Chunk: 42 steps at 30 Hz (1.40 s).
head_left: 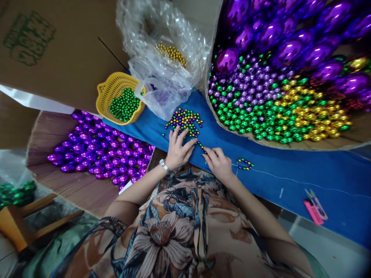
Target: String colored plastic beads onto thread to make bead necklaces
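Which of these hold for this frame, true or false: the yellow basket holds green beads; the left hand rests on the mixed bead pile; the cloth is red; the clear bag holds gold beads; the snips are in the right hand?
1. The yellow basket holds green beads. True.
2. The left hand rests on the mixed bead pile. True.
3. The cloth is red. False: the cloth is blue.
4. The clear bag holds gold beads. True.
5. The snips are in the right hand. False: the snips lie on the cloth, apart from the right hand.
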### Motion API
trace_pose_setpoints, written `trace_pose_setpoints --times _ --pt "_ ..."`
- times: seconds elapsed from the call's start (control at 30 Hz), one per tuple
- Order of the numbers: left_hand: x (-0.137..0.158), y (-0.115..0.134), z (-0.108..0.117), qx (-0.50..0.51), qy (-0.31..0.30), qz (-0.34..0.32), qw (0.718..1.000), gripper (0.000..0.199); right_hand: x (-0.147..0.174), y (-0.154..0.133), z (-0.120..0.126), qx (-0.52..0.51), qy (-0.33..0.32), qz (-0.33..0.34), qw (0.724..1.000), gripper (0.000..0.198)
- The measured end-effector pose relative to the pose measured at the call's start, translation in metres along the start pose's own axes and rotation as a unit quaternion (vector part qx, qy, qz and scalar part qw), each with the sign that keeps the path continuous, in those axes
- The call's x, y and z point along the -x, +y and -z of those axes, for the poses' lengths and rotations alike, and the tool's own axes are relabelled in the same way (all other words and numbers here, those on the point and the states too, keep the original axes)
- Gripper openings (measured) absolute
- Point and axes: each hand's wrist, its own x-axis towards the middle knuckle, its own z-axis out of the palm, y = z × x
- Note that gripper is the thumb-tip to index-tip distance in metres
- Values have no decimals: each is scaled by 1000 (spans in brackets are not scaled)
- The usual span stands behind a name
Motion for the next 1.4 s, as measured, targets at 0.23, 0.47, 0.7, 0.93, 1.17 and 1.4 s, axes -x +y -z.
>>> trace_pose_setpoints --times 0.23,0.47,0.7,0.93,1.17,1.4 --pt "3 -4 -2 8 14 11 1000 21 -2 4 2 -5 25 -9 1000 33" --pt "-11 -3 -3 18 10 34 999 26 -11 12 2 8 21 -23 999 35" --pt "-23 -1 -5 16 9 29 999 29 -12 14 2 -4 19 -14 1000 35" --pt "-28 -7 -5 40 14 30 999 27 -10 16 2 -19 33 -10 999 36" --pt "-27 -4 0 71 -2 31 997 27 -10 17 2 -50 55 -3 997 42" --pt "-25 -3 2 73 -11 37 997 28 -8 16 0 -56 64 9 996 44"
